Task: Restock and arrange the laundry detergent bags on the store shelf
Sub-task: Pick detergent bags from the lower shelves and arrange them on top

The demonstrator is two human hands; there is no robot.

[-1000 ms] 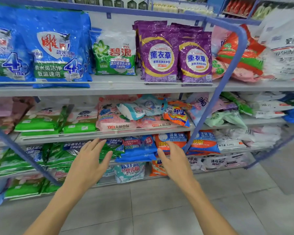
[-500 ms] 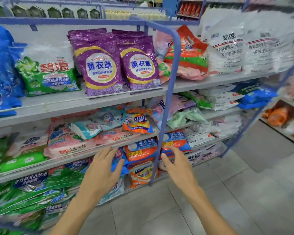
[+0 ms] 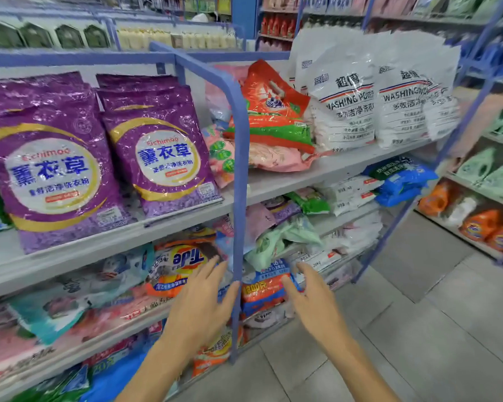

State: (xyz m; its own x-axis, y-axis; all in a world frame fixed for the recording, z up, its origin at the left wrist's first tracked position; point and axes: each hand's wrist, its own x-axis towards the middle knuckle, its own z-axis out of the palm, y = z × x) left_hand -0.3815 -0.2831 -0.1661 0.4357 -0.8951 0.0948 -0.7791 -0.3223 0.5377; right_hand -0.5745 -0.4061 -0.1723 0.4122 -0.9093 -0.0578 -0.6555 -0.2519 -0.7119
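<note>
- The orange-and-blue plastic detergent bag [image 3: 260,288] lies flat on a lower board of the grey metal shelf [image 3: 346,166], printed face up and front edge turned to the aisle. It looks broader across than deep, though blur makes that unsure.
- The right hand [image 3: 311,303] is the nearer one. It sits just right of the bag, fingers spread and reaching left and forward, holding nothing. The thumb overlaps the bag's right edge; I cannot tell whether it touches.
- The left hand [image 3: 201,306] is on the other side of the blue metal upright [image 3: 241,169], which stands between the two hands. It too is splayed and empty, fingertips pointing up toward the orange and yellow Tide bag [image 3: 183,262] one board higher, which lies with its lettering upside down.
- I judge that the post decides the next move: the right hand can take the orange-and-blue bag directly, while the left must go round the post.
- The same bay, higher up, holds crumpled pale green bags [image 3: 279,239] and a stack of blue bags [image 3: 401,181].
- On the top board, two purple lavender bags [image 3: 157,158] stand upright left of the post. To its right, a red-and-green bag [image 3: 270,111] leans over flat pink bags [image 3: 273,158], beside upright white washing-powder sacks [image 3: 346,105].
</note>
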